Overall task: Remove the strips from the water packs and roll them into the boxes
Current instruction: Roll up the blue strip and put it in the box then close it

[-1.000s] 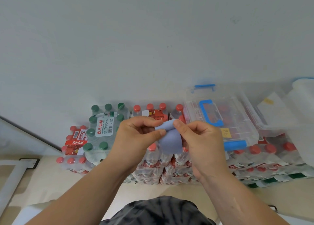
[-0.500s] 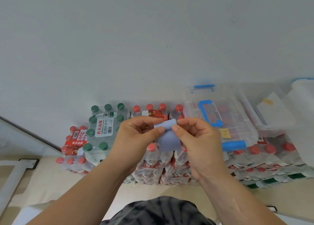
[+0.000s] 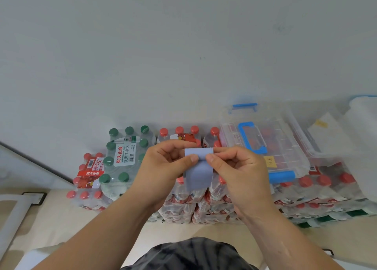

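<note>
Over the last second the strip (image 3: 199,175) has gone from a twisted bunch pinched at the fingertips to a flat band. Its top edge is now spread wide and turned over into what looks like the first fold of a roll, and the two hands have drawn slightly apart along it. The left hand (image 3: 163,167) pinches the left end of that folded edge between thumb and curled fingers. The right hand (image 3: 238,173) pinches the right end the same way. The rest of the strip hangs down loose between the wrists.

The strip is therefore held in the air, clear of the packs. Removal appears done for this one and rolling only just begun, with the box step still to come.

Behind the hanging tail stand the red-capped water packs (image 3: 183,200), stacked against the wall (image 3: 183,45), with a green-capped pack (image 3: 122,157) to the left. On top of the stack, just right of the right hand, sits a clear box (image 3: 275,147) with a blue handle.

The fingers behind the strip are hidden, so the number of turns already made cannot be told. The tail's lower end is blurred. Whether the box lid is latched is unclear, and a second clear box (image 3: 326,135) further right is cut off by the frame edge. No other strips on the packs can be made out.
</note>
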Tool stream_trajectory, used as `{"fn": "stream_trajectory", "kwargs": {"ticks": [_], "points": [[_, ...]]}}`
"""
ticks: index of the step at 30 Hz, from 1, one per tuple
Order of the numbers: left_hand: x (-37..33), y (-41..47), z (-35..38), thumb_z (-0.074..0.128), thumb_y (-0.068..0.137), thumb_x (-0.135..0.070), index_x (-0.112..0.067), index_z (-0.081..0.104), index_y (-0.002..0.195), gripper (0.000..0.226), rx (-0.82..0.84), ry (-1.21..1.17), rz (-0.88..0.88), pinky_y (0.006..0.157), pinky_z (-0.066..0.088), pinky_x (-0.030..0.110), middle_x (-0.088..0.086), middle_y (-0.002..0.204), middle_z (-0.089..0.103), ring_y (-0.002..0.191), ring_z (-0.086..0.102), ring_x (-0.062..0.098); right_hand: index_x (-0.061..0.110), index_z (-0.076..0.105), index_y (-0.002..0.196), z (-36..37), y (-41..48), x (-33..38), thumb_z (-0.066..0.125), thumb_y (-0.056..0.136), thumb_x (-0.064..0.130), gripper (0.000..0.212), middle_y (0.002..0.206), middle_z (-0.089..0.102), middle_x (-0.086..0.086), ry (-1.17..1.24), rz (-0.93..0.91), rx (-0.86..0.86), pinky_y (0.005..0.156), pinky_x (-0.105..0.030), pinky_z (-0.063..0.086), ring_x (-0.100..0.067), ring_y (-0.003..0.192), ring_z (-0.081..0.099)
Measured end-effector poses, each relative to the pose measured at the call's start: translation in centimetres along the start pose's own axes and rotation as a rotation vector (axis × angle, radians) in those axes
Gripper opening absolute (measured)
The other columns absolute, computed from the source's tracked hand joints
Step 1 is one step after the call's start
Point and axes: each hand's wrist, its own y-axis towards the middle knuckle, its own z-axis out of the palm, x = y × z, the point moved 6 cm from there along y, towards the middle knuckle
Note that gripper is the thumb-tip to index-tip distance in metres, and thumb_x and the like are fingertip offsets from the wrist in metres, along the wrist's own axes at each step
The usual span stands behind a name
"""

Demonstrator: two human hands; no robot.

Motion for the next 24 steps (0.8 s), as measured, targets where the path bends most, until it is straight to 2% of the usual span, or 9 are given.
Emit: {"fn": "stream_trajectory", "kwargs": {"ticks": [3,5,9,11,13,15,19,21,24], "points": [[0.08,0.09,0.05,0.07,0.079,0.013,-0.017,0.076,0.083,0.031,0.025,-0.026,0.0,0.063,0.055,0.024,0.012,0.086,0.076,0.077,0.071,0.02,0.017,0.07,0.066,-0.18,0.0,-0.13,0.078,0.072,0.032,0.018,0.074,0.075,-0.002,-0.004,0.017,-0.01,0.058,-0.03,0.061,-0.02,0.067,0.072],[0.18,0.03,0.15,0.068,0.079,0.018,-0.013,0.073,0.084,0.031,0.027,-0.03,-0.006,0.063,0.056,0.024,0.007,0.087,0.077,0.077,0.072,0.019,0.015,0.068,0.07,-0.17,0.01,-0.07,0.079,0.075,0.032,0.021,0.073,0.073,-0.007,-0.046,0.014,-0.003,0.062,-0.038,0.063,-0.028,0.07,0.071],[0.3,0.14,0.15,0.071,0.078,0.016,-0.015,0.075,0.082,0.032,0.034,-0.017,-0.005,0.07,0.057,0.03,0.009,0.09,0.077,0.082,0.073,0.022,0.017,0.071,0.078,-0.23,0.06,0.2,0.079,0.081,0.009,0.012,0.075,0.076,0.005,-0.036,-0.018,0.014,0.058,-0.019,0.056,-0.007,0.068,0.071],[0.25,0.26,0.17,0.08,0.075,0.001,-0.019,0.076,0.079,0.02,0.033,-0.029,-0.012,0.071,0.054,0.037,0.01,0.087,0.075,0.081,0.069,0.027,0.022,0.073,0.077,-0.26,0.03,0.24,0.079,0.08,0.005,0.018,0.076,0.076,0.013,-0.06,-0.051,0.026,0.06,-0.014,0.053,-0.002,0.07,0.07],[0.11,0.24,0.27,0.081,0.069,-0.015,-0.019,0.076,0.074,0.008,0.021,-0.048,-0.026,0.066,0.049,0.037,0.008,0.079,0.073,0.076,0.064,0.025,0.023,0.073,0.075,-0.23,0.02,0.22,0.079,0.079,0.002,0.023,0.081,0.076,0.018,-0.067,-0.066,0.036,0.064,-0.014,0.054,-0.001,0.076,0.072],[0.06,0.24,0.33,0.077,0.066,-0.019,-0.017,0.075,0.072,0.006,0.01,-0.056,-0.034,0.065,0.048,0.036,0.008,0.076,0.071,0.074,0.063,0.023,0.02,0.073,0.073,-0.19,0.02,0.14,0.078,0.079,-0.001,0.022,0.085,0.076,0.018,-0.054,-0.062,0.051,0.066,-0.016,0.056,-0.003,0.079,0.073],[0.09,0.21,0.45,0.077,0.065,-0.015,-0.018,0.075,0.069,0.005,0.008,-0.088,-0.037,0.071,0.048,0.042,0.008,0.082,0.073,0.078,0.065,0.026,0.006,0.069,0.079,-0.08,0.23,0.18,0.078,0.076,0.013,0.012,0.08,0.076,0.01,0.049,-0.016,0.073,0.061,-0.017,0.055,-0.004,0.071,0.071],[0.07,0.2,0.61,0.077,0.067,-0.011,-0.019,0.075,0.067,0.008,0.012,-0.079,-0.027,0.067,0.051,0.035,0.007,0.083,0.074,0.077,0.067,0.024,0.006,0.067,0.081,0.07,0.29,0.31,0.077,0.074,0.023,0.021,0.074,0.074,0.006,0.027,-0.017,0.069,0.06,-0.017,0.054,-0.004,0.068,0.069],[0.22,0.25,0.58,0.077,0.072,-0.004,-0.019,0.076,0.072,0.015,0.011,-0.059,-0.02,0.062,0.054,0.027,0.008,0.085,0.075,0.077,0.069,0.021,0.008,0.068,0.081,0.15,0.28,0.22,0.078,0.082,0.015,0.012,0.075,0.074,0.004,-0.033,-0.011,0.058,0.059,-0.019,0.055,-0.005,0.067,0.069]]}}
